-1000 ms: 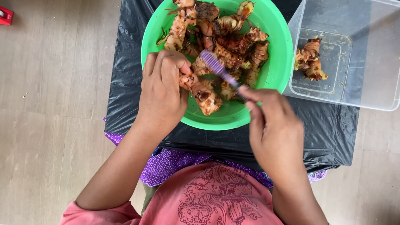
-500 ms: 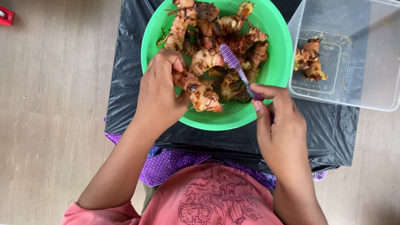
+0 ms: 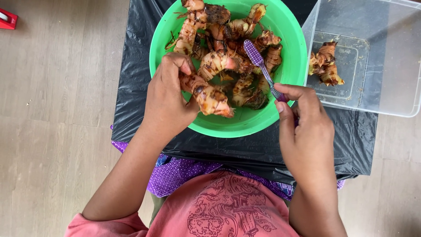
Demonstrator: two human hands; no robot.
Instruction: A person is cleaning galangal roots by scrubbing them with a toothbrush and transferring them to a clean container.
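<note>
My left hand [image 3: 169, 98] grips a knobbly pink-and-brown root piece [image 3: 209, 97] over the near side of a green bowl [image 3: 289, 48]. My right hand [image 3: 305, 127] holds a purple toothbrush [image 3: 261, 66] by its handle. The brush head points up and away over the pile of several more roots [image 3: 228, 30] in the bowl, apart from the held root.
The bowl rests on a black plastic sheet [image 3: 136, 66] over my lap. A clear plastic tub [image 3: 381, 57] at the right holds a couple of root pieces [image 3: 324, 63]. A small red object [image 3: 6, 18] lies on the wooden floor at the top left.
The toothbrush has lifted off the held root and swung to the right, its head now pointing up. My left hand has turned the root slightly towards me.
</note>
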